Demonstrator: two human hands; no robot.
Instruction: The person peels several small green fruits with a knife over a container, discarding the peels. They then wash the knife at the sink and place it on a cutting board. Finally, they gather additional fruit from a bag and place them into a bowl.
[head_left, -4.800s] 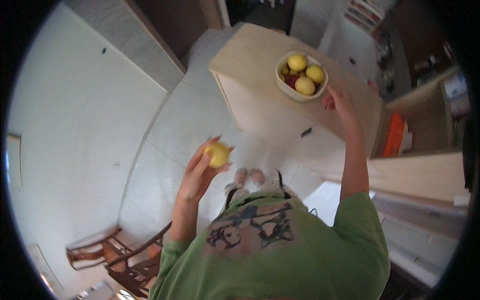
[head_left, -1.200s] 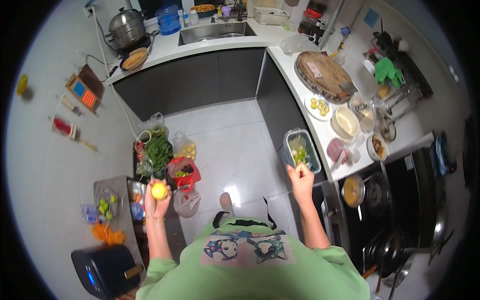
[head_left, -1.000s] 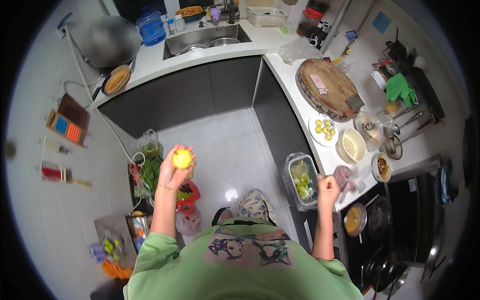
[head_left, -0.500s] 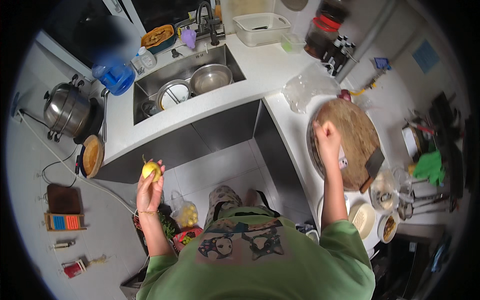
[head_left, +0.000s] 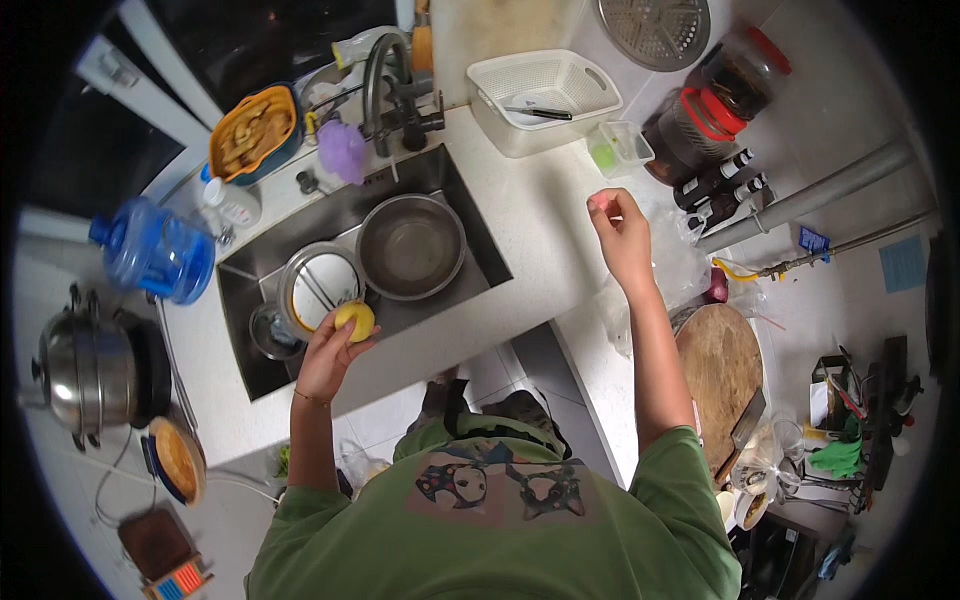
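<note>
In my left hand (head_left: 326, 358) is a round yellow fruit that looks like a pear (head_left: 354, 321), held in the fingertips over the front edge of the sink (head_left: 478, 262). Just beyond it in the sink are a white-and-metal dish (head_left: 322, 283) with chopsticks lying across it and a wide metal bowl (head_left: 411, 246). My right hand (head_left: 622, 238) is raised over the counter at the right, its fingers curled and pinched together; whatever they may hold is too small to name. It is nearest a white plastic basket (head_left: 486, 112) with a black-handled knife (head_left: 540, 112) in it.
A small clear container (head_left: 630, 150), dark bottles (head_left: 715, 180) and red-lidded jars (head_left: 690, 125) line the right wall. A round wooden chopping board (head_left: 722, 370) bears a cleaver (head_left: 742, 428). At left stand a blue water jug (head_left: 160, 250) and a metal steamer pot (head_left: 85, 372).
My left hand has carried the pear from above the floor to the sink's front edge. My right hand has left the chopping board and moved toward the white basket. The view has shifted forward.
</note>
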